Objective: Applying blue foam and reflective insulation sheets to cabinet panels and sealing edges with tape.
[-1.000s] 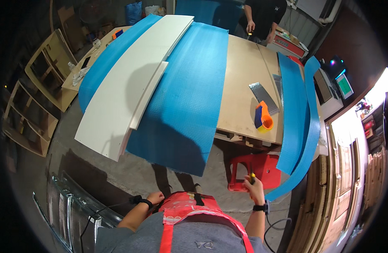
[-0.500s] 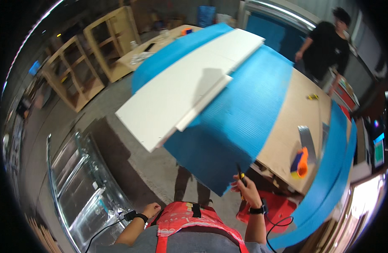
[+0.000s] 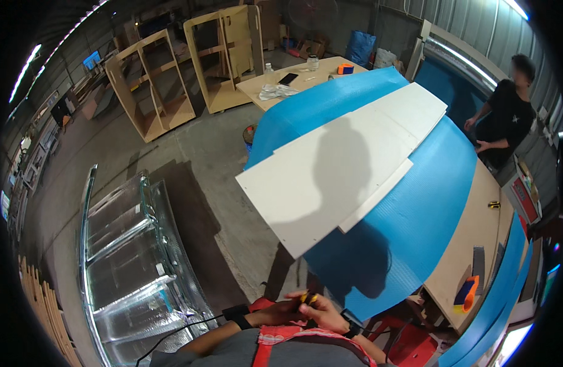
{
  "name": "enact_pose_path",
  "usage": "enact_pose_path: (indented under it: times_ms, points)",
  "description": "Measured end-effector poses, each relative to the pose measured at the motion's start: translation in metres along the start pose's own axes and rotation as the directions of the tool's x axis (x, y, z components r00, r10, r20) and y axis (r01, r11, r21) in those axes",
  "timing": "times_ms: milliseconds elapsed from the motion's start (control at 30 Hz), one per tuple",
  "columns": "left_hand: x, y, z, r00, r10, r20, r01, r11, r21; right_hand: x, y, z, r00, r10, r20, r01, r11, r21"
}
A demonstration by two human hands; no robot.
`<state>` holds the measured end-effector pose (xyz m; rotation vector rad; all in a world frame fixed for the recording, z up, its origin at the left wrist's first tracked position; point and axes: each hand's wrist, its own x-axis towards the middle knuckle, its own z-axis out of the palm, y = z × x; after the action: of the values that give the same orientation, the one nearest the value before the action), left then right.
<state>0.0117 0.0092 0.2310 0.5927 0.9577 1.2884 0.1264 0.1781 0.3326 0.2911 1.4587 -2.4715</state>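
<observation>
Low at the centre my right hand is closed on a small yellow-and-black tool. My left hand is beside it, fingers curled and partly behind the right hand and tool; what they hold is hidden. Both hands are near my red apron. Beyond them lie white boards on blue ribbed sheets, crossed by my shadow.
A person stands beside the wooden table holding a tape dispenser. Foil-covered panels lie left. Behind are wooden frames and another table with jars and a phone. A red stool is lower right.
My view has swung leftward. My right hand with the tool has moved in toward my middle, joining my left hand. The other person's hand has left the yellow tool on the table.
</observation>
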Motion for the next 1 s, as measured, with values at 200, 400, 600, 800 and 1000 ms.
enact_pose_path:
  times_ms: [200,400,600,800,1000]
  points:
    - [-0.039,0.1,-0.088,0.991,0.05,-0.12,-0.033,0.99,0.136,0.064,-0.015,0.007,0.94,-0.105,-0.324,0.096,0.994,-0.043]
    - [-0.052,0.183,-0.184,0.808,0.234,-0.54,-0.149,0.969,0.198,0.099,-0.013,-0.006,0.707,-0.26,-0.658,0.312,0.949,-0.04]
    - [-0.006,0.228,-0.241,0.637,0.291,-0.714,-0.174,0.956,0.235,0.128,0.01,-0.063,0.07,-0.18,-0.981,0.351,0.925,-0.145]
    - [0.048,0.294,-0.303,0.648,0.302,-0.699,-0.08,0.94,0.332,0.173,-0.003,-0.097,0.033,-0.094,-0.995,0.407,0.91,-0.073]
    - [0.11,0.34,-0.405,0.691,0.215,-0.69,-0.051,0.967,0.25,0.196,-0.006,-0.088,0.003,-0.013,-1.0,0.333,0.943,-0.011]
